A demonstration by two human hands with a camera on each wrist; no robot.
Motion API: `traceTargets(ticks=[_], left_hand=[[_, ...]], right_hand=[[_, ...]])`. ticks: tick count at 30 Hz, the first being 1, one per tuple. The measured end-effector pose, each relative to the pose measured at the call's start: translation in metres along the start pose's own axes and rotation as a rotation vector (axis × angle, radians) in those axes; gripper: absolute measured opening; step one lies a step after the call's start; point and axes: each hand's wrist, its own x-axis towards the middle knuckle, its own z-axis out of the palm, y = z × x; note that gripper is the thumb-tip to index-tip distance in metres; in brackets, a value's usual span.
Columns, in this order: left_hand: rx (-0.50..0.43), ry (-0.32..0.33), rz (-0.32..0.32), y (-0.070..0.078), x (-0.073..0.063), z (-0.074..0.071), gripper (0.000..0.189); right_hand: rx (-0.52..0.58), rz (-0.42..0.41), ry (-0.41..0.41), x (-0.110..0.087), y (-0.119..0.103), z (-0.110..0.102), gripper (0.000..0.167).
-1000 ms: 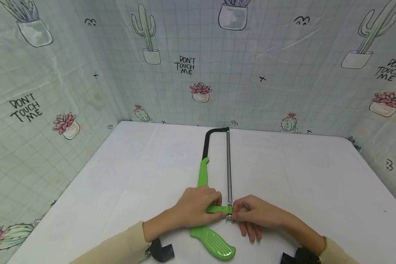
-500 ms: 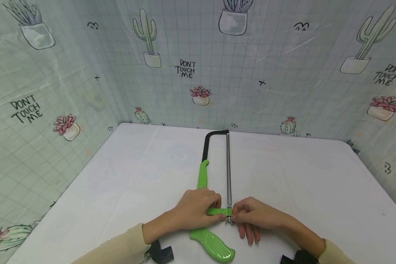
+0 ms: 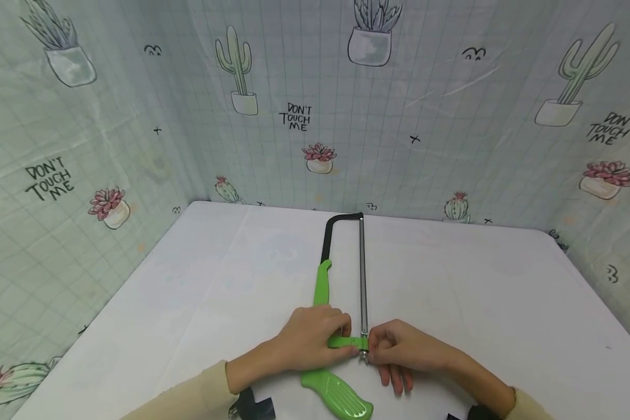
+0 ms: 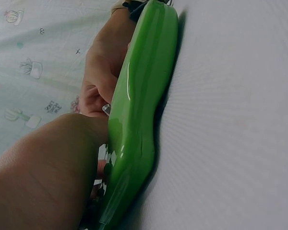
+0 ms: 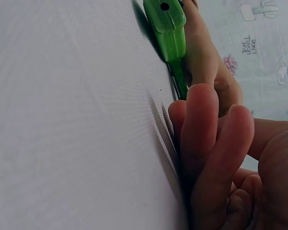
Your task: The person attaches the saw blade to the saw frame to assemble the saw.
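A hacksaw with a green handle (image 3: 341, 396) and black front frame (image 3: 326, 239) lies flat on the white table. Its blade (image 3: 363, 280) runs along the right side. My left hand (image 3: 307, 339) grips the saw's green lower arm (image 3: 349, 342), thumb on the near side of it. At that arm's end sits a small metal wing nut (image 3: 364, 356), which my right hand (image 3: 415, 348) pinches between thumb and index finger. The other right fingers (image 5: 201, 120) hang down close to the tabletop. In the left wrist view the green handle (image 4: 146, 81) hides part of both hands.
The white table (image 3: 478, 280) spreads out on both sides of the saw. Behind and to the left hangs a cactus-print curtain (image 3: 273, 146). Black straps (image 3: 254, 405) sit at the wrists.
The whole head view has shifted slightly downward in the picture. Both hands keep their places on the hacksaw; the wing nut looks slightly turned.
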Motion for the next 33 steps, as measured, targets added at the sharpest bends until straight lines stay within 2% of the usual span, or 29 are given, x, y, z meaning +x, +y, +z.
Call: traceTargets(ticks=[14,27,33], left_hand=[[0.006,0.015,-0.002,0.0007,-0.0021,0.0005,0.026],[0.005,-0.009,-0.008,0.0013,0.0001,-0.0002,0.027],[0.009,-0.005,-0.012,0.001,0.0002,0.0012,0.027]], right_hand=[[0.003,0.011,0.017,-0.0001,-0.0021,0.0042,0.013],[0.003,0.019,0.031,-0.0008,-0.0062,0.0053,0.023],[0.009,0.019,0.016,-0.0014,-0.0059,0.0039,0.019]])
